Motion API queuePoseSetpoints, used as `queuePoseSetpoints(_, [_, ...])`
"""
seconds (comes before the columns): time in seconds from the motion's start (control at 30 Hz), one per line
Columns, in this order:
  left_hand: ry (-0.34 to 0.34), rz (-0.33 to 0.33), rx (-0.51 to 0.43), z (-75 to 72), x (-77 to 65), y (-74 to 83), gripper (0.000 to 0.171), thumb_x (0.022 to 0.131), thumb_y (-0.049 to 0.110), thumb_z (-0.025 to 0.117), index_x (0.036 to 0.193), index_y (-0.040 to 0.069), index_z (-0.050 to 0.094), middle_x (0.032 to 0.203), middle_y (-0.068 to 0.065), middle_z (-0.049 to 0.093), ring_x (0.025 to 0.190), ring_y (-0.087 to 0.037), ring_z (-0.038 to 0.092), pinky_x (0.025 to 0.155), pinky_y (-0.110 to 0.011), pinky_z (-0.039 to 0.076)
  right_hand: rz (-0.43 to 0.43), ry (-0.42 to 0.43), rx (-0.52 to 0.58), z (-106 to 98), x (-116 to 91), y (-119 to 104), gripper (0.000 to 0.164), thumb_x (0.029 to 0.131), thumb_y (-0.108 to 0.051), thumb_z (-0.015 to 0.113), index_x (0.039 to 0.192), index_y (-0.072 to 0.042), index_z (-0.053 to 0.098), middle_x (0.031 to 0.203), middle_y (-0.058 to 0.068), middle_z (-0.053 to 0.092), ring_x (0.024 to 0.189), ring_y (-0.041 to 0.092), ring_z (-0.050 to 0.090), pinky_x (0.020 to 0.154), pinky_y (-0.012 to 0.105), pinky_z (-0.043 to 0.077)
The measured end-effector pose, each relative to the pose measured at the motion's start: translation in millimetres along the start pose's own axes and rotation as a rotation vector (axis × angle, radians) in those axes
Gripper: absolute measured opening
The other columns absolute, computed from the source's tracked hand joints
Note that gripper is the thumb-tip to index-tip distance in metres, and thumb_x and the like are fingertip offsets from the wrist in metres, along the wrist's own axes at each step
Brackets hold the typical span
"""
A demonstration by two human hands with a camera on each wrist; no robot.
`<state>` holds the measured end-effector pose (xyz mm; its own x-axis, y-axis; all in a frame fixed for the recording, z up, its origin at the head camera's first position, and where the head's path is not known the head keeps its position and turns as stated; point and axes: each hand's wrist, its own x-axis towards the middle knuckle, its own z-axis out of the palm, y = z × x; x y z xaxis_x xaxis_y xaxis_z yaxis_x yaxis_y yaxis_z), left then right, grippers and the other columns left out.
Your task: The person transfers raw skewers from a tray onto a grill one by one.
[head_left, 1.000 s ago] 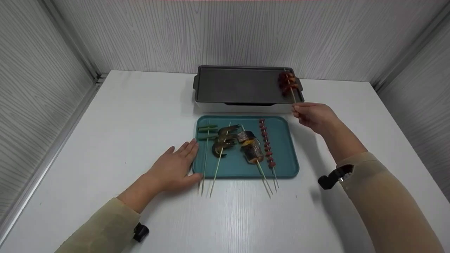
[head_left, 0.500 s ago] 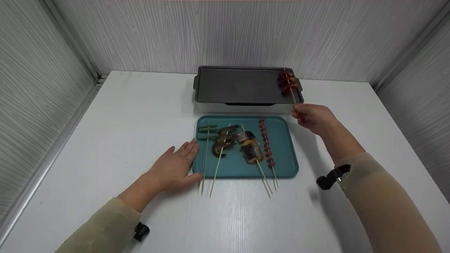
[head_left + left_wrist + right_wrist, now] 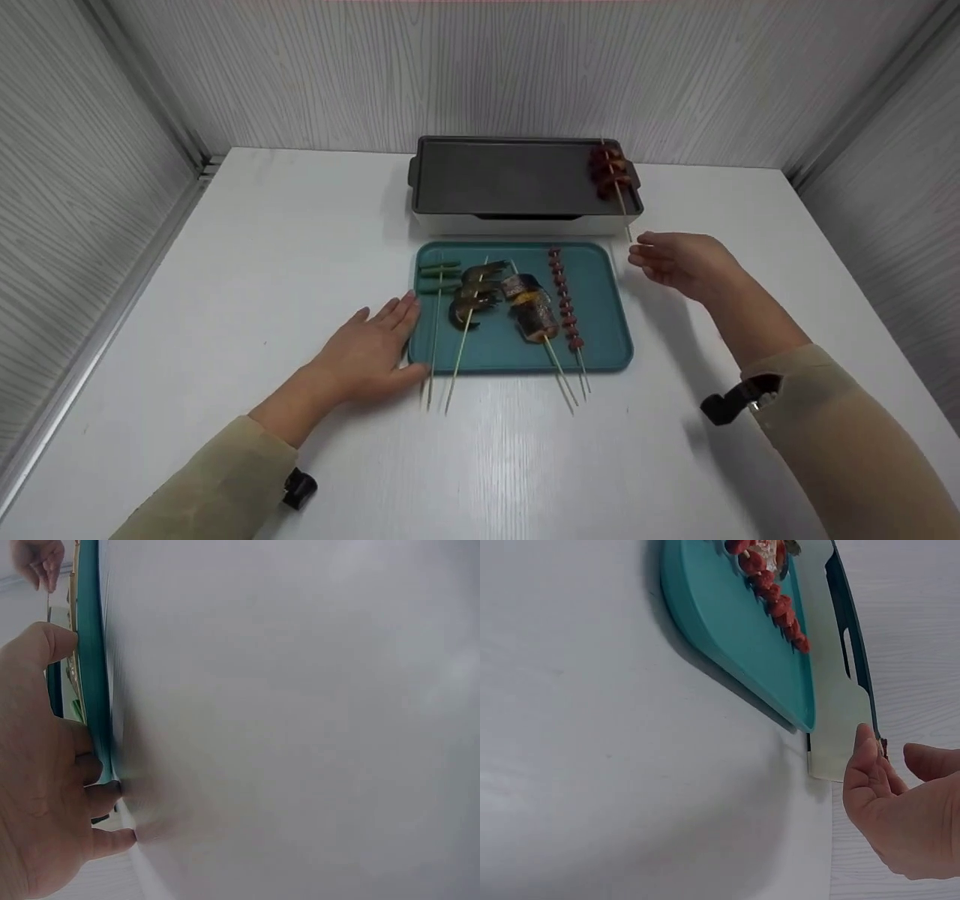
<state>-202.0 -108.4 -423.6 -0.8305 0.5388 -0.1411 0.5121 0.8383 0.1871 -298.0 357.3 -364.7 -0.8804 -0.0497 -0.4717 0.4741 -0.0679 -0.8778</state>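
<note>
A skewer of dark red and orange pieces (image 3: 609, 172) lies at the right end of the black griddle (image 3: 510, 180), its stick overhanging the front edge. Just beside that stick's end is my right hand (image 3: 686, 262), thumb and fingers apart and holding nothing. My left hand (image 3: 367, 349) rests against the left edge of the teal tray (image 3: 607, 315), fingers extended, thumb close to the stick ends. On the tray lie a green vegetable skewer (image 3: 440, 277), a shrimp skewer (image 3: 476, 296), a fish skewer (image 3: 534, 311) on two sticks, and a skewer of small red pieces (image 3: 564, 300).
The griddle sits on a white base (image 3: 465, 224) behind the tray, near the back wall (image 3: 525, 67). All stand on a white table (image 3: 480, 465). Several stick ends jut past the tray's front edge.
My right hand has let go of the red and orange skewer and drawn back slightly to the right. The skewer stays on the griddle. My left hand keeps its place at the tray.
</note>
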Motion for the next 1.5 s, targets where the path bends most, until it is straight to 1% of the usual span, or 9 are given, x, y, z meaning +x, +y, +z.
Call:
queuePoseSetpoints(0.13, [-0.002,-0.001,0.009,0.8,0.3,-1.1,0.096,0.102,0.061,0.046,0.166,-0.006,0.022,0.174,-0.020,0.020,0.159,-0.037,0.025,0.122,-0.064,0.028,0.010,-0.026,-0.045,-1,-22,7,0.038,0.108,-0.019,0.063,0.139,0.001,0.055,0.111,0.007,0.075,0.101,0.015,0.074,0.084,0.025,0.056])
queuePoseSetpoints(0.37, [-0.014,0.000,0.005,-0.8,0.0,0.0,0.096,0.102,0.061,0.046,0.166,-0.007,0.022,0.174,-0.021,0.019,0.159,-0.038,0.025,0.122,-0.064,0.027,0.033,-0.143,-0.185,7,-61,33,0.055,0.109,-0.026,0.061,0.150,0.008,0.047,0.118,0.008,0.075,0.107,0.018,0.074,0.087,0.026,0.056])
queuePoseSetpoints(0.5, [-0.018,-0.001,0.002,-0.9,-0.2,0.7,0.096,0.103,0.062,0.046,0.166,-0.006,0.020,0.174,-0.020,0.018,0.159,-0.038,0.024,0.122,-0.064,0.027,0.059,-0.196,-0.230,11,-77,50,0.055,0.110,-0.028,0.060,0.148,0.010,0.049,0.121,0.012,0.074,0.108,0.020,0.074,0.089,0.028,0.057])
queuePoseSetpoints(0.67, [-0.022,-0.004,-0.001,-1.7,-0.3,0.1,0.096,0.103,0.062,0.046,0.166,-0.006,0.020,0.174,-0.020,0.017,0.160,-0.038,0.023,0.122,-0.064,0.026,0.094,-0.243,-0.254,18,-91,72,0.048,0.109,-0.027,0.063,0.139,0.009,0.060,0.118,0.012,0.076,0.105,0.021,0.075,0.089,0.030,0.057])
queuePoseSetpoints(0.8, [-0.018,-0.002,-0.004,-1.1,-0.8,-1.0,0.096,0.103,0.062,0.046,0.166,-0.006,0.021,0.174,-0.020,0.018,0.159,-0.038,0.024,0.122,-0.064,0.026,0.116,-0.275,-0.266,23,-99,89,0.045,0.107,-0.028,0.065,0.134,0.008,0.066,0.117,0.012,0.078,0.106,0.022,0.076,0.090,0.032,0.059])
queuePoseSetpoints(0.97, [-0.007,0.006,-0.008,0.3,-0.2,-1.0,0.095,0.104,0.062,0.045,0.166,-0.006,0.022,0.174,-0.021,0.020,0.159,-0.038,0.026,0.122,-0.064,0.027,0.134,-0.292,-0.260,28,-105,101,0.043,0.107,-0.028,0.066,0.131,0.008,0.069,0.117,0.015,0.078,0.106,0.024,0.077,0.090,0.032,0.060])
queuePoseSetpoints(1.17, [0.001,0.014,-0.009,2.1,1.7,0.9,0.096,0.103,0.063,0.045,0.166,-0.006,0.022,0.174,-0.021,0.019,0.159,-0.039,0.025,0.121,-0.065,0.028,0.152,-0.298,-0.227,32,-106,108,0.042,0.106,-0.026,0.067,0.129,0.009,0.070,0.117,0.018,0.078,0.106,0.027,0.077,0.091,0.034,0.061])
queuePoseSetpoints(1.37, [0.009,0.012,-0.005,1.0,0.0,1.0,0.096,0.103,0.062,0.048,0.165,-0.006,0.023,0.174,-0.021,0.020,0.158,-0.040,0.026,0.121,-0.065,0.029,0.172,-0.310,-0.148,39,-103,115,0.044,0.107,-0.023,0.065,0.135,0.012,0.065,0.120,0.020,0.076,0.107,0.027,0.077,0.092,0.037,0.061])
queuePoseSetpoints(1.5, [0.012,0.011,-0.008,1.0,-1.2,1.2,0.096,0.102,0.062,0.049,0.165,-0.007,0.023,0.173,-0.021,0.021,0.158,-0.040,0.027,0.121,-0.065,0.028,0.181,-0.309,-0.128,43,-102,119,0.044,0.107,-0.023,0.066,0.134,0.011,0.065,0.119,0.020,0.077,0.107,0.026,0.077,0.092,0.036,0.061])
